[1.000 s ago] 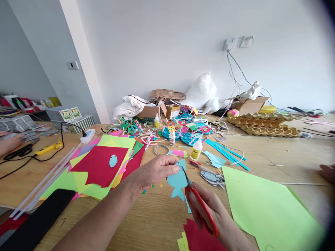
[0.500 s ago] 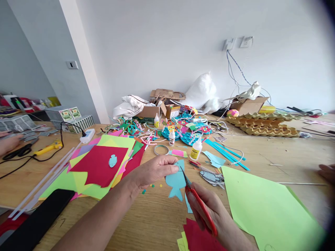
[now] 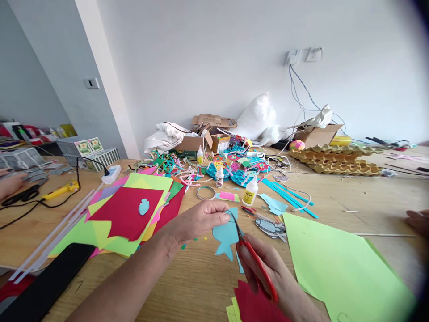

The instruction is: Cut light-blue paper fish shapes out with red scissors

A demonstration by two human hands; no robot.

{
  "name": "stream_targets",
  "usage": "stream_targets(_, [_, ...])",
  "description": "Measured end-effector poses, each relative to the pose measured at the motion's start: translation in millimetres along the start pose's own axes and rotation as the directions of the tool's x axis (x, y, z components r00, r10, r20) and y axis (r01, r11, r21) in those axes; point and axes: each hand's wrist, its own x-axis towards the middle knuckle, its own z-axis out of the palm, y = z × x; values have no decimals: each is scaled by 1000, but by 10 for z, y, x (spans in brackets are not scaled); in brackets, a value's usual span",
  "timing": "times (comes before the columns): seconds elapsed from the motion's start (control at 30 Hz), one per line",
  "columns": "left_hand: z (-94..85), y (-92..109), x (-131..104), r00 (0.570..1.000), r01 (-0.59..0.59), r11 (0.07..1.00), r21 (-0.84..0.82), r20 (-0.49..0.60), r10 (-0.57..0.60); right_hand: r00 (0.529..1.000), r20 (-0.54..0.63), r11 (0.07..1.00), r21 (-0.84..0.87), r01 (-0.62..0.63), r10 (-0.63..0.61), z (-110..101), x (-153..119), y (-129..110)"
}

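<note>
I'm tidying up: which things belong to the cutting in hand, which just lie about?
In use:
red-handled scissors, right hand
blue paper fish, left hand

Apparently just lying about:
egg trays
big white bag
cardboard box behind the trays

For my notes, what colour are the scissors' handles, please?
The handles are red, clearest in the head view.

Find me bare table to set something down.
Bare wood shows between the left forearm and front red paper, also right of the blue strips, beyond the large green sheet, though thin sticks lie there. It's crowded around the glue bottle and blue craft pieces.
</note>
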Motion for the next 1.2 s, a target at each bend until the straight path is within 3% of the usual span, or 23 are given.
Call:
stream_targets(0.67, [11, 2, -5, 999, 29, 999, -45, -28, -30, 999, -43, 999, -35, -16, 15, 5, 16, 9])
stream_targets(1.2, [37, 50, -27, 999, 35, 998, -58, 35, -33, 1000, -29, 1000, -16, -9, 9, 17, -4, -58])
